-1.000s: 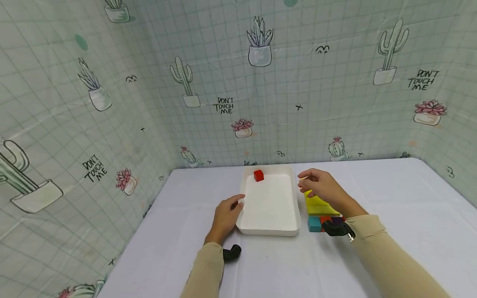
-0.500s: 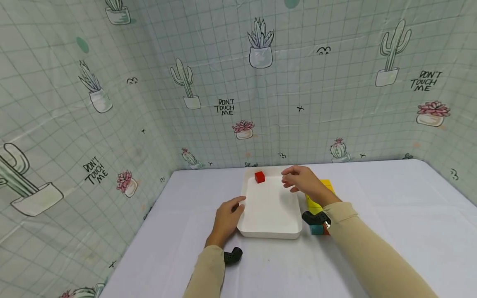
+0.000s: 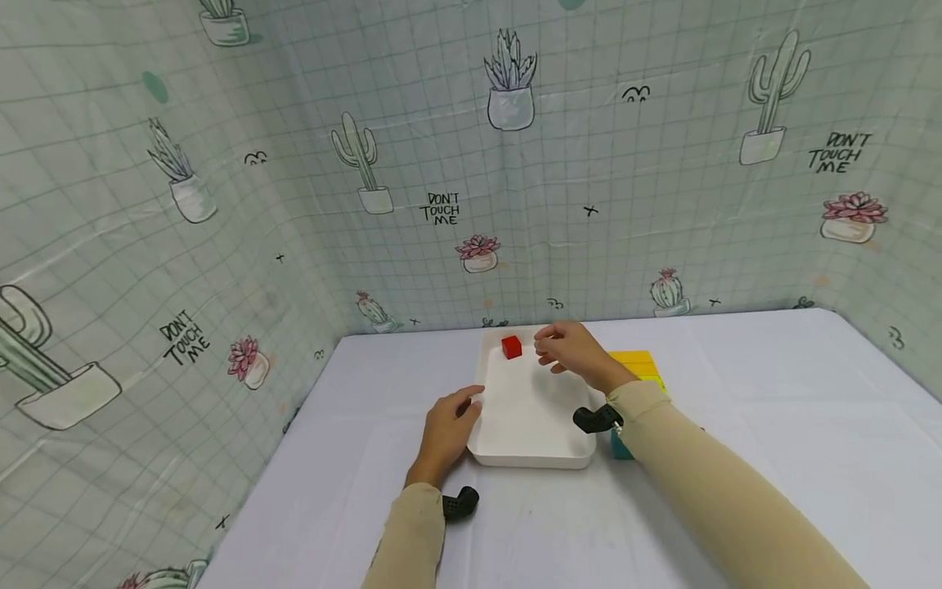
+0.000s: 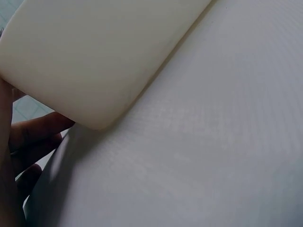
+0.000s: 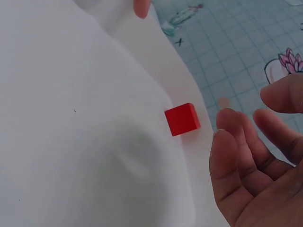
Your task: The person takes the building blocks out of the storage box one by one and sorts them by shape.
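Note:
A white rectangular tray (image 3: 526, 421) lies on the table. Inside its far left part sits one red cube (image 3: 511, 347), larger in the right wrist view (image 5: 182, 119). Along the tray's left side rests my left hand (image 3: 445, 429); thumb and index finger touch the rim without visibly wrapping it. In the left wrist view some fingers (image 4: 40, 130) lie beside the tray wall (image 4: 94, 66). My right hand (image 3: 577, 353) hovers over the tray's far right part, just right of the cube. Its fingers are loosely bent and nothing shows between them in the right wrist view.
Right of the tray lie yellow blocks (image 3: 636, 361) and a teal block (image 3: 621, 446), partly covered by the right sleeve (image 3: 706, 458). A cactus-print cloth (image 3: 559, 245) hangs behind the white-covered table (image 3: 368, 409).
My right hand has moved left from above the yellow blocks to over the tray, near the red cube. The left hand has stayed at the tray's side, and the cube has not moved.

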The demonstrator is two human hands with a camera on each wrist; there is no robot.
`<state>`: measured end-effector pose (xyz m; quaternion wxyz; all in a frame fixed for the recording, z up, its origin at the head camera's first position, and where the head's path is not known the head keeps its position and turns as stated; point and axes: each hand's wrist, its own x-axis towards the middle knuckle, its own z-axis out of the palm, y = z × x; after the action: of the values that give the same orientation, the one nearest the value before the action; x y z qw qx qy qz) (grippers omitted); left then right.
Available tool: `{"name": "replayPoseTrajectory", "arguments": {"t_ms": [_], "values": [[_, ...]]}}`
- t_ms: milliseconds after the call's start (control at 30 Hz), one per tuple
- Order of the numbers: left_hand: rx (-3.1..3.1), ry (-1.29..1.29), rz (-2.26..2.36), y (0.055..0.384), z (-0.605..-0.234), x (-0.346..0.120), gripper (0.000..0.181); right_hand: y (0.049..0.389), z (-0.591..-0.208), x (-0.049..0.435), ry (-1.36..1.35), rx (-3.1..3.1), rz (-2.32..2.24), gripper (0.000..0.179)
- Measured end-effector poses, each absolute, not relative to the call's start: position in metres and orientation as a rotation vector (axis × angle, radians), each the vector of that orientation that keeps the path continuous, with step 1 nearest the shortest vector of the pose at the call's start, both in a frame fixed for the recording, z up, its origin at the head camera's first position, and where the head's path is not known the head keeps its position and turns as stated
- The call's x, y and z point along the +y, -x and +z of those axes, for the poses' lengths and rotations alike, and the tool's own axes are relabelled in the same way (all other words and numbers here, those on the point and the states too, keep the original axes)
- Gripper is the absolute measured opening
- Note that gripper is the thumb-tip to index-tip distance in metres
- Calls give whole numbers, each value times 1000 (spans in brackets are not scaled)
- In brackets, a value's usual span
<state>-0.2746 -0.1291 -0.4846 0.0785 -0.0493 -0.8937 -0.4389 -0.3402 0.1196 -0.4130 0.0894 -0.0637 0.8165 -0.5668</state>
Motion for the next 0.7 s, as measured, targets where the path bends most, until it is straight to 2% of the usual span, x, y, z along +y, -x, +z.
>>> {"name": "replayPoseTrajectory", "arguments": {"t_ms": [700], "values": [[-2652,181,-1287,277,-489,-130,31,370,-433,95,150,2521,-1647,32]]}}
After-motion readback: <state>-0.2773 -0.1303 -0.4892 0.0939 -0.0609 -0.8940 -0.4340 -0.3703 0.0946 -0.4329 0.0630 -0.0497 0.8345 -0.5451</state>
